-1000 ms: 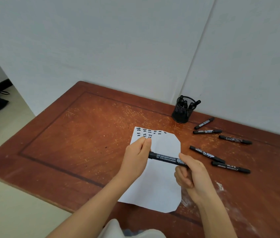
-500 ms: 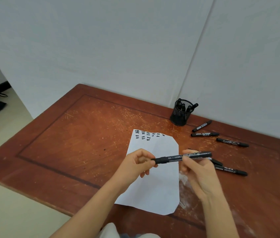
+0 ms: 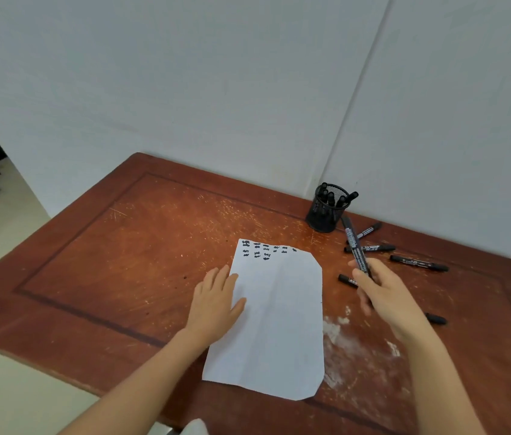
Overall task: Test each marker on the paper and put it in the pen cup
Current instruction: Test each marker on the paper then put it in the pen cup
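Fingers of the right hand curl round the lower end of a black marker, lifted clear of the wooden table and tilted so its far end points toward the mesh pen cup; two half-hidden markers poke out from behind that hand. The left hand lies flat with fingers straight, pressing the left edge of the sheet of paper, thumb on the sheet; the paper lies toward the table's near edge, with rows of black test marks along its far end. Three loose markers lie between the cup and the right edge; the cup stands by the far edge with several stored markers sticking up; a whitish scuffed patch shows just right of the paper.
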Tool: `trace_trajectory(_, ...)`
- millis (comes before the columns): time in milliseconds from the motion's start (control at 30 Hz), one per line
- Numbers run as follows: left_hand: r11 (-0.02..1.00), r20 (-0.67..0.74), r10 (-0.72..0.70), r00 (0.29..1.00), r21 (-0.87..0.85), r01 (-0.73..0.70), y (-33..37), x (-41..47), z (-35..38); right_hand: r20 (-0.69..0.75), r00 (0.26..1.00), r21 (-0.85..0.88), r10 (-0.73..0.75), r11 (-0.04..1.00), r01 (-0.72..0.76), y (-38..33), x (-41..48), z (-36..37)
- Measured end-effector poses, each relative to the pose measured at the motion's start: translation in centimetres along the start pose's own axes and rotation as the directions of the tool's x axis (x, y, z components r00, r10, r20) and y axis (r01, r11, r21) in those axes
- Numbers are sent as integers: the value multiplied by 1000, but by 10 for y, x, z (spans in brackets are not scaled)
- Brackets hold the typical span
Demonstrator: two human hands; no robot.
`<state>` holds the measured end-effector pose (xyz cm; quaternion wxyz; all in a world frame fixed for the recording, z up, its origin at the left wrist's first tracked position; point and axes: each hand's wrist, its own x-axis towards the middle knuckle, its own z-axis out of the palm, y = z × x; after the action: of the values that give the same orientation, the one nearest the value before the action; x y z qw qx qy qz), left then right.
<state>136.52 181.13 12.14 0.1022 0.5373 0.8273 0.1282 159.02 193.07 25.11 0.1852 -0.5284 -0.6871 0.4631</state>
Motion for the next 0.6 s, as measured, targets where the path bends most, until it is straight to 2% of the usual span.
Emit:
trace_trajectory(67, 995, 36, -41, 999, 92, 37, -17, 5, 15, -45, 998, -109, -36, 994, 31, 1, 14, -9)
trace_trajectory(200, 984, 87, -3, 996, 177, -12, -29, 1, 33, -76, 997, -247, -17, 969, -2, -3, 47, -28)
trace_trajectory(400, 985, 82, 19, 996, 169, -32, -30, 5, 32, -100, 994, -222, -32, 975, 9, -23, 103, -46)
trace_trajectory(600, 989, 53, 31, 998, 140, -38, -34, 8, 41, -185, 975, -239, -125, 968, 79, -42, 163, -52)
